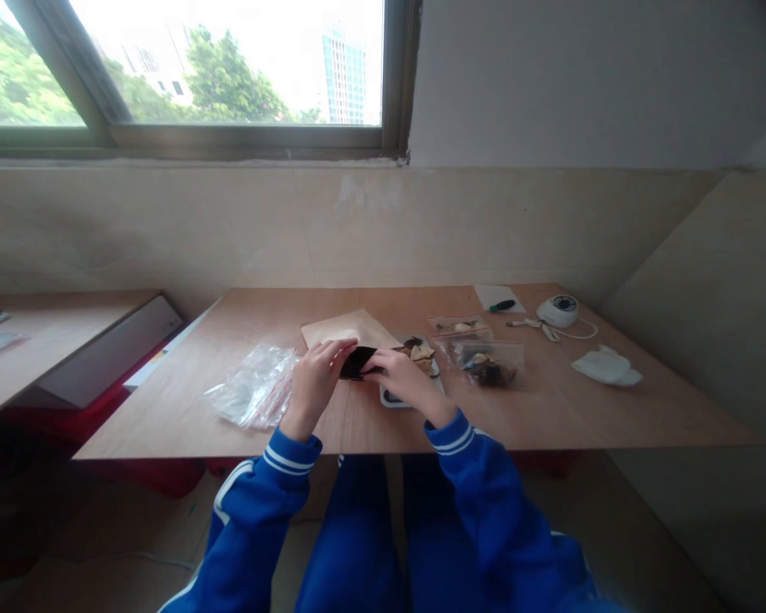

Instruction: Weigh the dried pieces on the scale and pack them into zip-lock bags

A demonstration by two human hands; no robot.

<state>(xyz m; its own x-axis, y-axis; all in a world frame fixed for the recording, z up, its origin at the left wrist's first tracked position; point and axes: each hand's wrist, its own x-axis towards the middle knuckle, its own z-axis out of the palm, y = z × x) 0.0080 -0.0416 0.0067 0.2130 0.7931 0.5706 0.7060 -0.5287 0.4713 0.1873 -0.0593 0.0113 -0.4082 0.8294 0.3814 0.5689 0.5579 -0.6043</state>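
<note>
Black pouch-like piece (pixel 358 363) sat between my left hand (pixel 322 375) and right hand (pixel 402 376), both pinching it; to their right, two zip bags (pixel 487 366) were already filled, while dried-looking pieces (pixel 424 356) lay unbagged on the white tray (pixel 392 403).

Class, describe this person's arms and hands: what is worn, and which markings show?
The left hand and right hand are ungloved. Both the left sleeve and right sleeve are long and blue, with white-striped cuffs; white trim also marks the left sleeve's outer side.
</note>
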